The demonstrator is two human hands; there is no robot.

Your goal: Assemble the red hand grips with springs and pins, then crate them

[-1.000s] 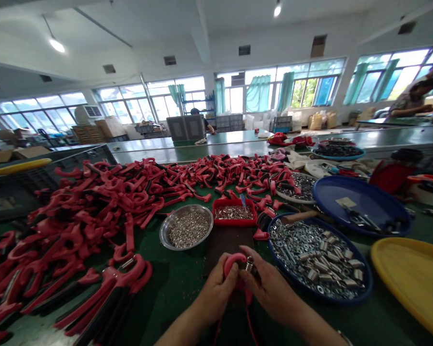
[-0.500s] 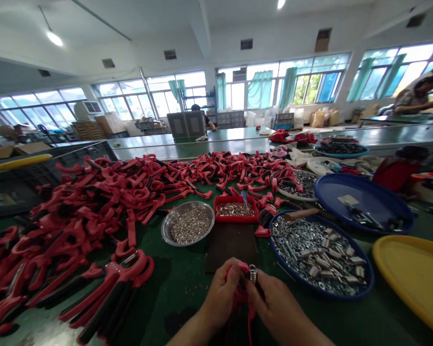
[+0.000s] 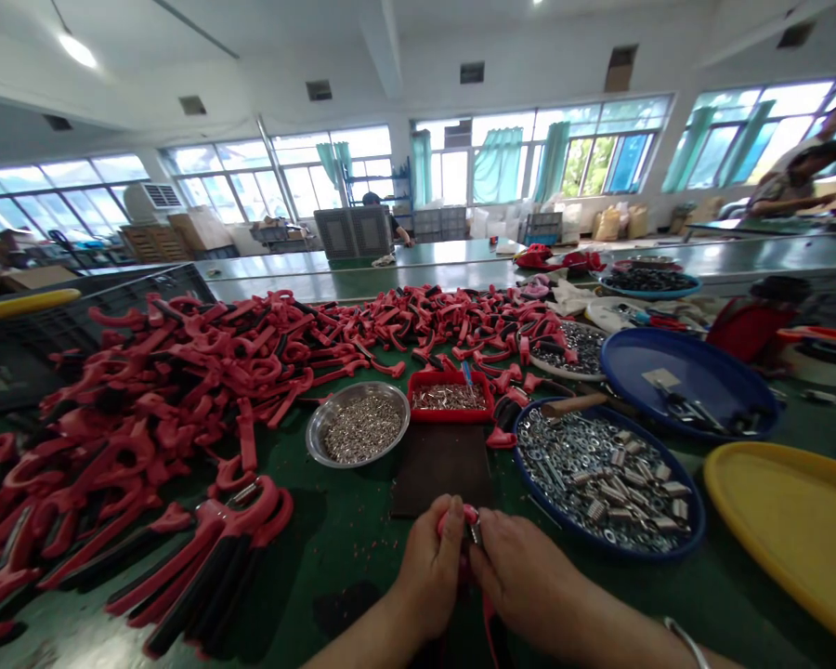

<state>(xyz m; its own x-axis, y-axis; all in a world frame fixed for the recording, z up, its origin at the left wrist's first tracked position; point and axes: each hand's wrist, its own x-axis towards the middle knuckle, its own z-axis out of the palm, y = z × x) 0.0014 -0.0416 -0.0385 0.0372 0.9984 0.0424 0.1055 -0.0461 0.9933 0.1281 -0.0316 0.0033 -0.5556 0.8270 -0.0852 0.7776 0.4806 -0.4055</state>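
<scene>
My left hand (image 3: pixel 428 557) is closed around a red plastic tool part (image 3: pixel 469 512), its lower end hanging below my fingers. Close beside it, my right hand (image 3: pixel 526 571) pinches a metal coil spring (image 3: pixel 475 531) against the red part. Fingers hide most of both pieces, so how they fit together cannot be made out. Beyond my hands lies a dark flat pad (image 3: pixel 442 472). On its far side stand a metal bowl (image 3: pixel 313 437) of small metal pins and a red tray (image 3: pixel 452 417) of similar pins. At right, a blue basin (image 3: pixel 693 539) holds springs, washers and bolts.
A big heap of red-and-black handles (image 3: pixel 181 381) covers the table's left and back. Several assembled pieces (image 3: pixel 213 557) lie front left. A blue plate (image 3: pixel 697 372) and a yellow tray (image 3: pixel 780 520) are at right. Co-workers (image 3: pixel 794 186) sit further off.
My right hand has closed in on the left, and the spring now sits lower, more covered by the fingers and against the red part. The view has shifted slightly.
</scene>
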